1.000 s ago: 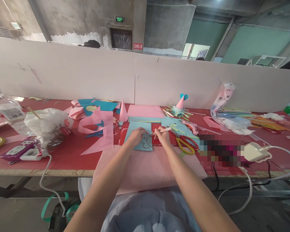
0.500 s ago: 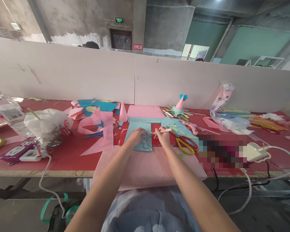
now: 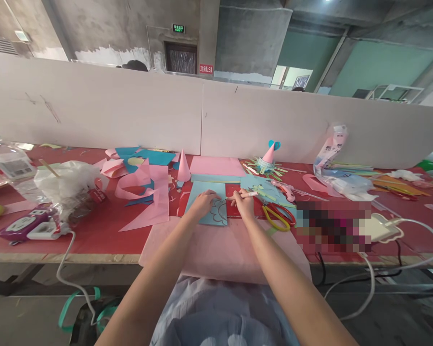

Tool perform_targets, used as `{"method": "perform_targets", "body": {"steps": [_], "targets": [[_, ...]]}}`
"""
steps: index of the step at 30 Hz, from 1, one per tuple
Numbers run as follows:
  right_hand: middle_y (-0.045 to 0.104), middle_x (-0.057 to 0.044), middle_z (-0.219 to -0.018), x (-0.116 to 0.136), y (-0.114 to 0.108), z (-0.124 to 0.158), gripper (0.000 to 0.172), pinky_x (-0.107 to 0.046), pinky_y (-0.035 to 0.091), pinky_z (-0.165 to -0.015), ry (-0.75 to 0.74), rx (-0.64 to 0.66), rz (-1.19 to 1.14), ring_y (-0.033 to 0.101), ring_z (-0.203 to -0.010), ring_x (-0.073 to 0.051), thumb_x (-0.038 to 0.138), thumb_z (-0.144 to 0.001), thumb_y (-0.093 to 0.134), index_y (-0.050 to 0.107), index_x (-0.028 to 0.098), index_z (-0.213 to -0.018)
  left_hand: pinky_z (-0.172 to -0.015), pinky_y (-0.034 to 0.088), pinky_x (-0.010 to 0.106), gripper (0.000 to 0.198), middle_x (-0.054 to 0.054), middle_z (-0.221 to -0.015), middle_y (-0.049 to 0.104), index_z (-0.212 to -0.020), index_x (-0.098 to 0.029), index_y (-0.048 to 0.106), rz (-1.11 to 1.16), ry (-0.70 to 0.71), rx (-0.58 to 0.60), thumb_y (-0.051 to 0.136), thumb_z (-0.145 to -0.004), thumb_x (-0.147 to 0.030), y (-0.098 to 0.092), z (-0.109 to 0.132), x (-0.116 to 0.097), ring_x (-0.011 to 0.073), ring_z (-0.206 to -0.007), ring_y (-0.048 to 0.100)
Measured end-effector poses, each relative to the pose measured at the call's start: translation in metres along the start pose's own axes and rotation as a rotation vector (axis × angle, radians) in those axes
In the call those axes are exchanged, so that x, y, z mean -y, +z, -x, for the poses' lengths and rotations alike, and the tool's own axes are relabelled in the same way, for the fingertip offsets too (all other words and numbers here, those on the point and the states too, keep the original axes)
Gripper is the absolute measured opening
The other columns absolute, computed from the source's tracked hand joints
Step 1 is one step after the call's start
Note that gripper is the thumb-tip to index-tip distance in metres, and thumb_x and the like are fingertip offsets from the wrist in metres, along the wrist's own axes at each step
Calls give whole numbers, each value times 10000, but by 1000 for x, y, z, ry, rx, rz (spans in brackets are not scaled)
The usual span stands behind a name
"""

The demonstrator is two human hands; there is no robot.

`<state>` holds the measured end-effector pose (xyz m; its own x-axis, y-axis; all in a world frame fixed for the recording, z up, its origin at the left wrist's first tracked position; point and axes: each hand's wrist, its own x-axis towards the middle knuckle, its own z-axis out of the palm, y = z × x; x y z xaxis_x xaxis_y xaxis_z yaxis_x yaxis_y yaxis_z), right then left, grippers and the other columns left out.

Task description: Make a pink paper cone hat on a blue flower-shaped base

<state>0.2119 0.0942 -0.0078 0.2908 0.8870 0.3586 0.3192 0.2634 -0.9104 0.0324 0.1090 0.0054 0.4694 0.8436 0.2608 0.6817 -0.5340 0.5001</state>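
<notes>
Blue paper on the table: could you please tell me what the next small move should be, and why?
Probably draw the pencil tip a little further along the scalloped outline: the left hand presses the blue paper flat, the right hand grips the pencil, and its tip sits at the outline's upper edge.

Both bare forearms stretch forward across the near edge of the desk (image 3: 104, 235) and converge toward its middle. The left hand (image 3: 203, 202) lies palm down above the desk, with its fingers lightly spread and pressing flat. Just beside it, the right hand (image 3: 243, 202) curls in a writing grip, fingers pinched on a thin pen (image 3: 250, 193), wrist low over the desk.
</notes>
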Motion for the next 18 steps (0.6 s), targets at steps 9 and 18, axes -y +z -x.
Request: {"method": "perform_targets", "body": {"steps": [9, 18], "targets": [[568, 38, -420, 1, -1, 1, 241, -248, 401, -466, 20, 123, -11, 542, -425, -155, 341, -753, 501, 379, 243, -569, -970, 406, 290, 495, 36, -1184, 557, -1074, -243, 641, 4, 12, -11, 349, -751, -8, 0, 0, -1, 150, -1088, 540], [554, 43, -416, -3, 1, -2, 239, -253, 397, -460, 5, 118, 6, 556, -424, -162, 364, -766, 497, 378, 245, -596, -983, 396, 287, 483, 28, -1208, 547, -1075, -251, 637, 3, -3, -7, 356, -760, -16, -1, 1, -2, 151, -1120, 522]]}}
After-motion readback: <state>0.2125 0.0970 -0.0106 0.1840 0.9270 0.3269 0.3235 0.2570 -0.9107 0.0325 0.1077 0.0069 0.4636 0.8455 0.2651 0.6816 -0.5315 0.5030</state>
